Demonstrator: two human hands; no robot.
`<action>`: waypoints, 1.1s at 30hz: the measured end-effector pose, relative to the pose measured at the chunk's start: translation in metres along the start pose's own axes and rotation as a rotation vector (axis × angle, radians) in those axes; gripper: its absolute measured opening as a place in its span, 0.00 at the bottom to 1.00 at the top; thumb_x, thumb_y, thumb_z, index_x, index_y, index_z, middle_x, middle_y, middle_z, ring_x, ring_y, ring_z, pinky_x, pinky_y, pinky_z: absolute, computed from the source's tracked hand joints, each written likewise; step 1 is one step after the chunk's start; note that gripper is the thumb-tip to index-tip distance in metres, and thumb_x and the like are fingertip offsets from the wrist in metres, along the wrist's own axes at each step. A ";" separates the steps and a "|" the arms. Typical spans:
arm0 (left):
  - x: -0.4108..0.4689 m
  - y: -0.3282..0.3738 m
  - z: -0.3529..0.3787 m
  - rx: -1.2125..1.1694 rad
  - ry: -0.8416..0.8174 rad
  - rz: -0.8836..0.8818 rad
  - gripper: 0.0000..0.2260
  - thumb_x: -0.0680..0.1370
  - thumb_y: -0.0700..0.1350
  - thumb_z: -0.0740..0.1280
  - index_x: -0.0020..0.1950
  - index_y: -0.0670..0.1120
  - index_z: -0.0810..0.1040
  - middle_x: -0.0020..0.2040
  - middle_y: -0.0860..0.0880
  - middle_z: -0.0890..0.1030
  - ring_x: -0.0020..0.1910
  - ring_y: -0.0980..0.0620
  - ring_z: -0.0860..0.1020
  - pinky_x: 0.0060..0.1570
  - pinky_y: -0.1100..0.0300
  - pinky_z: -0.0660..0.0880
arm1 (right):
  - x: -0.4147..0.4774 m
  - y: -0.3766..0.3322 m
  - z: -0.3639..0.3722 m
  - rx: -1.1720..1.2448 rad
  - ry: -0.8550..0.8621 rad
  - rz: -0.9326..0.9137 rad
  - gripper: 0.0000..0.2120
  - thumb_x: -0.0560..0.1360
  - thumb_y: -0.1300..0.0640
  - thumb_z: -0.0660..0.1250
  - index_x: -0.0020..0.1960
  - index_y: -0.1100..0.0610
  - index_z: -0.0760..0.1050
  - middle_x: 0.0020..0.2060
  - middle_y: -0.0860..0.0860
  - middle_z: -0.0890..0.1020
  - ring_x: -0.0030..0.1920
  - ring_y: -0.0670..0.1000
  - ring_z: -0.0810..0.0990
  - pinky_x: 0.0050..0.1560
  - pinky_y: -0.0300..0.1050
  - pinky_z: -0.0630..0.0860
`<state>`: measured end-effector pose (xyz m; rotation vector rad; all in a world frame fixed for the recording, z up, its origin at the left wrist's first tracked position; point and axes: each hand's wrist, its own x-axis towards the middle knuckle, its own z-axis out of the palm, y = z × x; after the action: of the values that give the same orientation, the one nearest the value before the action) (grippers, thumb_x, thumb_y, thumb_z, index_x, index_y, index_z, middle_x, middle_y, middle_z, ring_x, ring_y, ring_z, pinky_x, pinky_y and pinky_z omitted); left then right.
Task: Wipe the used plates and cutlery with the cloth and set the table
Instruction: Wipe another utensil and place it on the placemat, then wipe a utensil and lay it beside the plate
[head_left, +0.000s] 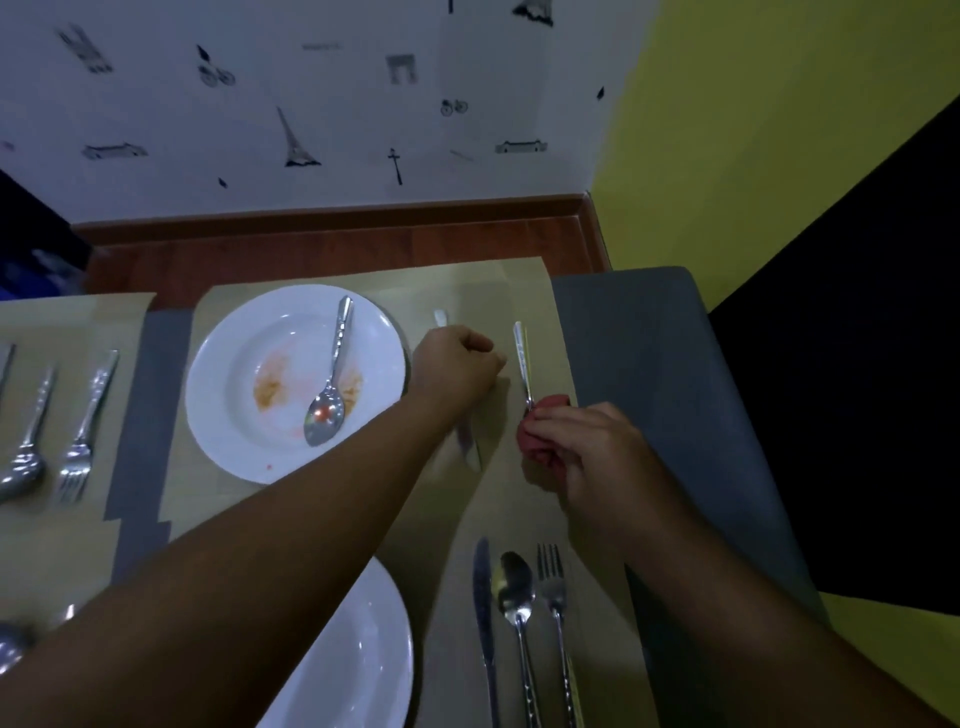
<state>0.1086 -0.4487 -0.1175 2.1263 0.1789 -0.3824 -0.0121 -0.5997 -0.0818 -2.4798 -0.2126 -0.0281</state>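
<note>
Pinches, in the right grip (582, 452), the red cloth (540, 436) bunched round the near end of a utensil (522, 358); cannot tell fork or spoon, with the head buried in cloth. Points straight away from that grip, handle far, long axis toward the wall. Curls the left grip (457, 369) round a knife (470, 449) just left, parallel. Calls, likely, for a wipe along that axis. Leaves the stained plate (234, 415) and spoon (332, 374) further left.
</note>
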 end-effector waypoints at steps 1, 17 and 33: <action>-0.005 -0.003 -0.009 -0.016 0.020 -0.006 0.13 0.77 0.46 0.73 0.60 0.44 0.83 0.54 0.47 0.85 0.50 0.51 0.84 0.56 0.51 0.81 | 0.003 -0.005 0.001 0.011 0.006 -0.008 0.19 0.68 0.73 0.66 0.50 0.54 0.83 0.50 0.47 0.84 0.47 0.48 0.74 0.48 0.33 0.69; 0.007 -0.076 -0.149 -0.019 0.217 -0.176 0.12 0.74 0.44 0.76 0.56 0.44 0.85 0.50 0.47 0.85 0.48 0.49 0.83 0.56 0.50 0.81 | 0.075 -0.104 0.066 0.018 -0.099 -0.235 0.13 0.72 0.69 0.69 0.51 0.54 0.83 0.52 0.46 0.83 0.50 0.50 0.78 0.52 0.50 0.74; 0.030 -0.071 -0.184 -0.274 0.053 -0.124 0.06 0.74 0.41 0.75 0.50 0.43 0.86 0.44 0.47 0.86 0.44 0.48 0.85 0.46 0.58 0.83 | 0.099 -0.146 0.078 0.046 -0.019 -0.262 0.10 0.71 0.72 0.66 0.44 0.61 0.82 0.43 0.54 0.83 0.42 0.52 0.77 0.44 0.49 0.72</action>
<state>0.1549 -0.2563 -0.0889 1.8614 0.3746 -0.3526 0.0603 -0.4238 -0.0489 -2.3917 -0.5389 -0.1083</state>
